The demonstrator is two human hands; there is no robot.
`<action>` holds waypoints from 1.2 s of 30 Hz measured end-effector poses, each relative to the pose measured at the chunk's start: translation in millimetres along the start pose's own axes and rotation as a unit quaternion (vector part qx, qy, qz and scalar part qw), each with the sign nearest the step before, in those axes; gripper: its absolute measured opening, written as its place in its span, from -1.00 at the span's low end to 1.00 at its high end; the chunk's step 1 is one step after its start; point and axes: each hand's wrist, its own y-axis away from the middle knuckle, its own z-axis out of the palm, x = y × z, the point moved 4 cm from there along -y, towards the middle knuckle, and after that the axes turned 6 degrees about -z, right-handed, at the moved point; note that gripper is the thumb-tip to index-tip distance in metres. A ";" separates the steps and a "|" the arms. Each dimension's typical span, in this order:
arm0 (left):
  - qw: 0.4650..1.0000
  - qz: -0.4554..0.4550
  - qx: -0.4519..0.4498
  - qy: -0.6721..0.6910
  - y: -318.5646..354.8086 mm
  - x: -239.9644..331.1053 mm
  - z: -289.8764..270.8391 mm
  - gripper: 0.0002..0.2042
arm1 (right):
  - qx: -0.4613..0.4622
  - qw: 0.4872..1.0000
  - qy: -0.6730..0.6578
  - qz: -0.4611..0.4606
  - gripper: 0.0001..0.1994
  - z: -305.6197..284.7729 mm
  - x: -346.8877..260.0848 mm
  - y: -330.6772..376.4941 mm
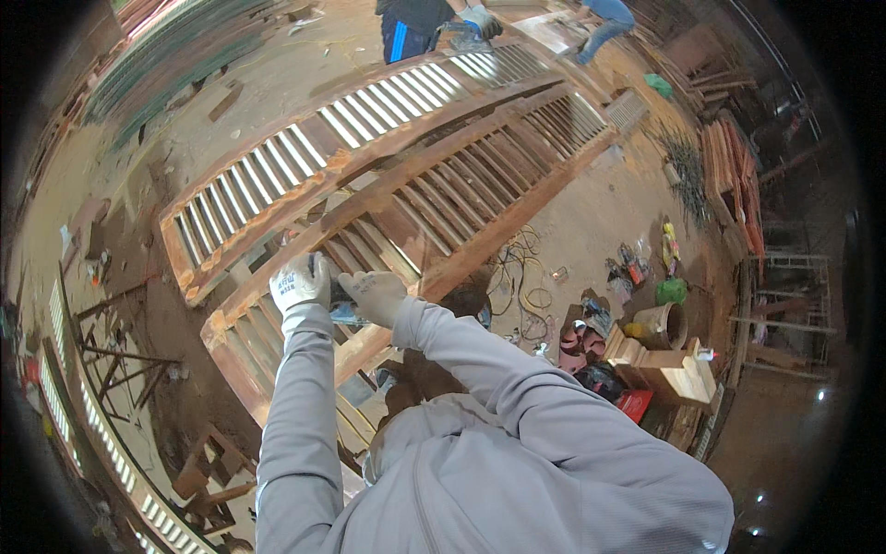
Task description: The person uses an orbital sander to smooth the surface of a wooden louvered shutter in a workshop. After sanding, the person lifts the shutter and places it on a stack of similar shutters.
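Both my hands wear white work gloves and meet over the near end of a long reddish wooden louvred shutter [434, 198]. My left hand [299, 281] is closed around a small dark tool [337, 294] pressed against the shutter's frame. My right hand [373, 294] grips the same tool from the other side, fingers curled over it. Most of the tool is hidden under the gloves. A second louvred shutter [305, 157] with pale slats lies alongside, further from me.
Another person [434, 23] in gloves works at the far end of the shutters. Tangled cables [521, 277], paint pots and a bucket [666, 323] lie on the dirt floor to the right. Timber stacks [729, 166] stand at right, wooden frames and trestles [120, 360] at left.
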 end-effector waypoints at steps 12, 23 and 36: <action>1.000 0.004 0.015 -0.019 -0.2 -12.1 16.1 -0.62 | 0.268 0.935 -0.066 0.222 -0.43 61.7 116.5 215.6; 0.995 -0.042 -0.048 -0.070 7.4 -12.1 8.0 -0.54 | -0.266 0.768 -0.242 0.529 -0.56 257.3 65.6 607.8; 0.999 0.011 -0.043 0.001 15.4 -18.0 24.4 -0.56 | -0.121 0.736 -0.356 0.563 -0.57 282.8 81.7 579.3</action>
